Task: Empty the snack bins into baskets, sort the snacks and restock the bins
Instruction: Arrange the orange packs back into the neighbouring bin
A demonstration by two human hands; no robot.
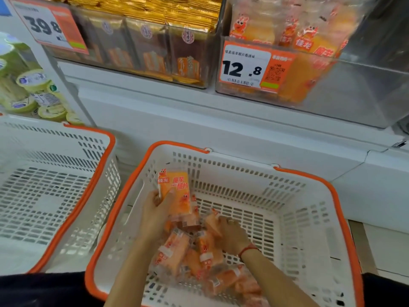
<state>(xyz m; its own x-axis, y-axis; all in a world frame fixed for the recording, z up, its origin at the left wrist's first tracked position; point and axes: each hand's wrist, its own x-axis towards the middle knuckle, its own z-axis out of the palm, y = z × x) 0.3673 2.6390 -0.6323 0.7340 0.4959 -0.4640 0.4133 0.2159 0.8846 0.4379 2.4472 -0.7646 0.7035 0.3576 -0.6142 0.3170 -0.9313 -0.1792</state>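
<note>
Left hand point(157, 203) gripping glossy packet point(176, 191) — perhaps several

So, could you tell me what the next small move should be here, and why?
Probably close the right hand on the packet it touches and add it to the upright stack in the left hand. Loose orange packets still lie in the basket, and the clear bin tagged 12.8 above looks part empty, so gathering a handful before restocking seems sensible.
</note>
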